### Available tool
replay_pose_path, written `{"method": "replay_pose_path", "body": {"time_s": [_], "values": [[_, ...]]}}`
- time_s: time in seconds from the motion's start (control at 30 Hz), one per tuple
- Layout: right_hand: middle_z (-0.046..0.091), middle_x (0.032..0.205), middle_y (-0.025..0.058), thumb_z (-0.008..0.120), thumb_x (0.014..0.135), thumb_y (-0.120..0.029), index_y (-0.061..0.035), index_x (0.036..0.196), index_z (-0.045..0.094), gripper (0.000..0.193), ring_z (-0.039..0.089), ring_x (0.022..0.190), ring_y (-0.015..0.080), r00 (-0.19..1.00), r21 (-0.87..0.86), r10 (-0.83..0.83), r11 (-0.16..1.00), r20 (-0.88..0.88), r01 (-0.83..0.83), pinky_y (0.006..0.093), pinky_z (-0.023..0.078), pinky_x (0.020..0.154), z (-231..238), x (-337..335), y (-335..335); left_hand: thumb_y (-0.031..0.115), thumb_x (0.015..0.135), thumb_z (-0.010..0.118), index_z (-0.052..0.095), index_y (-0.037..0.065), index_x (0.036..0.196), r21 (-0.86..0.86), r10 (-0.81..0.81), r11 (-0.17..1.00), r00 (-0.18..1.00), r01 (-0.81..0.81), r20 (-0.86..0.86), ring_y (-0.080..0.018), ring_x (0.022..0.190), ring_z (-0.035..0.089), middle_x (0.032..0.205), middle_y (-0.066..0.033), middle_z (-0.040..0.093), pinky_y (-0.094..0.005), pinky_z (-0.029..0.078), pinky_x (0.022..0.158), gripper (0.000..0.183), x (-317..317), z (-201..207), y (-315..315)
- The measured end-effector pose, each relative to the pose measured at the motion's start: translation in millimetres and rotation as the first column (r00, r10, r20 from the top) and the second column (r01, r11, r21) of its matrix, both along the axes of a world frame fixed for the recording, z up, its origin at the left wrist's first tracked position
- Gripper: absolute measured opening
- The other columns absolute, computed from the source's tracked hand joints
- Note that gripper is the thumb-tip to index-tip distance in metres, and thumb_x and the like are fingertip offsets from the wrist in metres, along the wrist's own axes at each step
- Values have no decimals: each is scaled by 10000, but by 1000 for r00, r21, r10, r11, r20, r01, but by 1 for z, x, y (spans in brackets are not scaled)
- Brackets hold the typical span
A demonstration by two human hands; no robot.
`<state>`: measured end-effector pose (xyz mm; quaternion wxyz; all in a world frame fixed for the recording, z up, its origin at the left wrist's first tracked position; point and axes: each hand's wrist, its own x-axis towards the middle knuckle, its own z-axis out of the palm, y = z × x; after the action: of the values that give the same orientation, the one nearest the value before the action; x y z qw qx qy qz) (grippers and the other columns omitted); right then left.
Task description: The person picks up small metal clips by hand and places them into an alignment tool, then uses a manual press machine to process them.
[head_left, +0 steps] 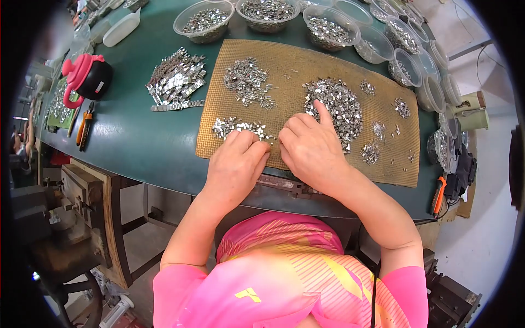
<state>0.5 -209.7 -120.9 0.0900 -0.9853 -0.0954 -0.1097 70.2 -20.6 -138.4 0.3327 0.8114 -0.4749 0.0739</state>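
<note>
My left hand [236,162] is closed, its fingertips pressed together at the near edge of a small heap of silvery metal pieces [236,127]. Beside it, my right hand [313,145] has its thumb and nearest fingers curled in, with one finger stretched out over a larger pile of shiny metal links [342,112]. The fingertips of the two hands face each other, a small gap apart. Whatever either pinches is hidden or too small to name. Both hands rest over a tan textured mat [284,60]. A pile of small metal pins [247,82] lies farther back on it.
Left of the mat are a heap of metal watch-band strips [178,76], a black-and-pink pot [90,76] and orange-handled pliers [85,128]. Plastic bowls of metal parts [205,21] line the back and right. Another orange-handled tool [438,195] lies at the right edge.
</note>
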Motion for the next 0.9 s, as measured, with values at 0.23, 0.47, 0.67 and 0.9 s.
{"method": "replay_pose_path", "body": {"time_s": [0.23,0.47,0.67,0.9], "values": [[643,981,77,759,839,-74,-73,928,645,144,649,1128,265,995,-1,49,999,87,-50,628,314,1194,9,-26,-22,8,847,755,657,41,955,43,4,999,1000,-5,13,-309,888,616,933,-95,615,-414,511,759,150,-3,0,-2],[657,1012,55,752,840,-6,-89,961,610,204,653,1194,270,999,199,-49,979,-4,49,622,338,1190,27,-97,-59,-15,899,715,623,18,992,-45,0,999,999,-3,-51,-340,921,630,995,-135,643,-418,507,801,135,-5,6,-2],[650,1007,40,773,821,-18,-84,976,615,231,654,1195,276,997,176,-69,982,-25,73,634,338,1188,18,-130,-52,-5,855,759,634,24,999,-155,-182,975,974,161,-138,-344,909,629,998,-132,642,-434,516,783,193,-24,8,-30],[654,1033,66,753,863,-54,-58,995,640,174,660,1156,262,997,146,-74,987,35,68,618,372,1163,11,-141,-48,-10,794,797,645,38,997,-173,-413,903,905,393,-103,-320,898,632,1001,-107,642,-420,521,762,258,-59,5,-60]]}}
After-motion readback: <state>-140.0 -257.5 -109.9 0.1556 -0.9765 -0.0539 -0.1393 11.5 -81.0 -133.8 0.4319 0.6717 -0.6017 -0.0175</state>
